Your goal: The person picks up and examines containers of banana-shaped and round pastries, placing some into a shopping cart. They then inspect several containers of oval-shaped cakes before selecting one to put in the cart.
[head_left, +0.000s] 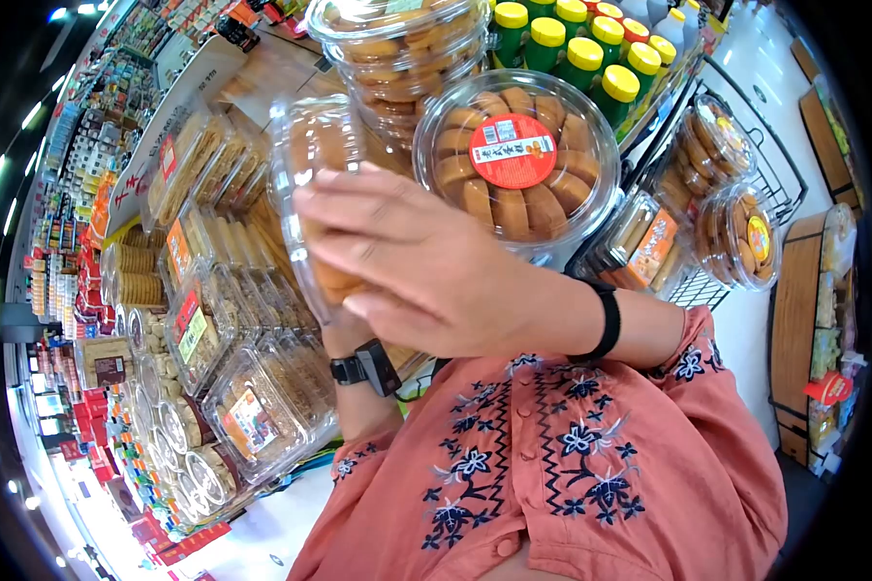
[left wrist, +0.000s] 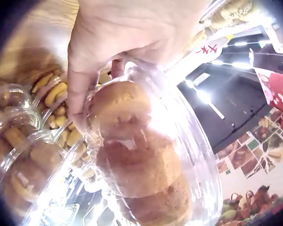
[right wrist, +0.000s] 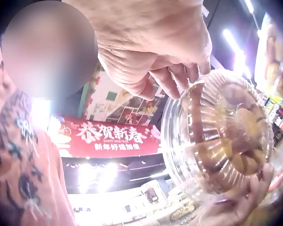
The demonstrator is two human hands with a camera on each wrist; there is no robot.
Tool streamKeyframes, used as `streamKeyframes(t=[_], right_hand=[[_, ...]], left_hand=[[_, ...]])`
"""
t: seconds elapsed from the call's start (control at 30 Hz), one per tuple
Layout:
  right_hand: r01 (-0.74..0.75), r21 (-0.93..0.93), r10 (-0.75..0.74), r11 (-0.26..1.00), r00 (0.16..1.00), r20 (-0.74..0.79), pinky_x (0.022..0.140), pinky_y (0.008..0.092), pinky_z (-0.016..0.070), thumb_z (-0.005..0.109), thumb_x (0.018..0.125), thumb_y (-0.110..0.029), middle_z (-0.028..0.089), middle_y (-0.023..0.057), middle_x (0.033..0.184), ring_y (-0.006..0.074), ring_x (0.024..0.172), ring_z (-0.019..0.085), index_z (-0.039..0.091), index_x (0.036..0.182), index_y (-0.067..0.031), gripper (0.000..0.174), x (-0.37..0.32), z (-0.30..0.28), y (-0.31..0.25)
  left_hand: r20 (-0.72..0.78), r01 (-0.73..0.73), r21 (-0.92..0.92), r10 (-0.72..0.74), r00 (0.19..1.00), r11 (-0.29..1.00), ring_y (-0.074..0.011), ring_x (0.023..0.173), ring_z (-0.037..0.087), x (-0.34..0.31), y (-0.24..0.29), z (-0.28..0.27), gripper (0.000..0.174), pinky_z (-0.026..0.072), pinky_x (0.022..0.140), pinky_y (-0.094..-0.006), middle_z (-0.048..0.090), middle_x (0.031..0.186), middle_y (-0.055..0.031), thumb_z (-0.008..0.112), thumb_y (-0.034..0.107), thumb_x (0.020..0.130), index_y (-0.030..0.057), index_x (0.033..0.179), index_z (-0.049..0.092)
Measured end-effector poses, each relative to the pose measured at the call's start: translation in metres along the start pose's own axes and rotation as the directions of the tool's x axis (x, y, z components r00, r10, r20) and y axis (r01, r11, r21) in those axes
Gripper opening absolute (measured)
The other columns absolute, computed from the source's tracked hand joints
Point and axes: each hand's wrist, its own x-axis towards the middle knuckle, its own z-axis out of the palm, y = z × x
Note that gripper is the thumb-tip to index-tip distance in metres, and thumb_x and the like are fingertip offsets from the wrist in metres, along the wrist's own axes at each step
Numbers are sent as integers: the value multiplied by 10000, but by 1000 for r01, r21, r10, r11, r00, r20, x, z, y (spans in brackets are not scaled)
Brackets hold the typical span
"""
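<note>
A round clear plastic container of cakes (head_left: 315,145) stands tilted on its edge in front of me. My left hand (left wrist: 122,33) grips it by the rim, thumb and fingers on either side; in the head view the container and my right hand mostly hide that hand. The right hand (head_left: 417,261) reaches across with fingers extended over the container's side. In the right wrist view its fingertips are right at the rim, and the ribbed base (right wrist: 231,122) faces that camera. Close by, another round cake container (head_left: 518,165) lies flat with a red label up.
Stacked cake containers (head_left: 402,48) stand behind. Boxed pastries (head_left: 262,407) fill the left of the display. Yellow-capped green bottles (head_left: 581,58) line the back. A black wire cart (head_left: 698,286) on the right carries several packs.
</note>
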Motion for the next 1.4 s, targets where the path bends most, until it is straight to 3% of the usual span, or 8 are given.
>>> streamKeyframes(t=[0.23, 0.4, 0.5, 0.63, 0.73, 0.83, 1.33, 1.4], right_hand=[[71, -134, -73, 988, 997, -15, 1183, 501, 284, 700, 792, -155, 536, 126, 1378, 309, 1375, 428, 639, 1176, -20, 412, 26, 94, -21], [-42, -110, 44, 993, 999, 13, 1170, 457, 324, 693, 812, -150, 558, 148, 1357, 314, 1364, 448, 624, 1200, -9, 418, 18, 79, -11], [-122, -116, 127, 986, 991, 37, 1123, 437, 390, 670, 856, -141, 570, 177, 1340, 354, 1320, 488, 606, 1227, 4, 403, 5, 65, 0], [-236, -138, 243, 962, 969, 39, 1035, 432, 467, 636, 897, -107, 586, 197, 1318, 363, 1236, 558, 594, 1248, 21, 375, -4, 28, 1], [-323, -135, 327, 937, 945, 9, 1000, 409, 486, 629, 910, -87, 613, 190, 1287, 351, 1193, 597, 597, 1249, 17, 356, -8, 2, -2], [-386, -161, 384, 908, 922, -41, 981, 393, 492, 622, 919, -71, 640, 187, 1256, 344, 1152, 628, 603, 1244, 13, 336, -20, -19, -5], [-621, -126, 587, 774, 777, -228, 973, 327, 476, 567, 954, -33, 680, 154, 1196, 238, 1126, 654, 638, 1243, 12, 301, -39, -50, -10], [-645, -128, 605, 754, 757, -247, 968, 323, 477, 569, 959, -44, 683, 146, 1195, 226, 1124, 653, 642, 1236, 8, 291, -40, -52, -9]], left_hand=[[73, -167, 368, 151, 986, 915, -217, 1137, 627, -17, 18, -41, 428, 528, 982, -358, 609, 1283, -124, 404, 296, 1073, -4, 1365, 491], [115, -363, 756, 434, 893, 545, -209, 1133, 632, -7, 7, -59, 436, 530, 975, -350, 616, 1280, -124, 412, 314, 1070, -1, 1358, 501], [-96, -312, 658, 488, 868, 685, -205, 1131, 634, 16, 4, -93, 442, 531, 971, -346, 620, 1279, -124, 417, 325, 1068, 1, 1354, 506], [-436, -275, 48, 268, 859, 960, -224, 1153, 603, 66, 24, -152, 408, 542, 906, -351, 598, 1278, -76, 477, 304, 1041, 36, 1346, 511], [-500, -380, 291, 478, 722, 878, -274, 1128, 609, 117, 19, -218, 427, 555, 883, -407, 601, 1249, -80, 455, 352, 1036, 48, 1326, 534], [-624, -363, 253, 438, 647, 897, -287, 1096, 619, 146, 26, -225, 426, 566, 846, -443, 598, 1242, -87, 440, 378, 1036, 59, 1294, 554], [-660, -249, 357, 432, 614, 900, -287, 911, 667, 195, 21, -240, 409, 573, 682, -430, 653, 1125, -143, 423, 252, 943, -29, 1191, 585], [-676, -101, 424, 389, 626, 900, -301, 839, 675, 206, 21, -286, 364, 553, 645, -430, 663, 1026, -127, 434, 270, 942, 16, 1132, 612]])
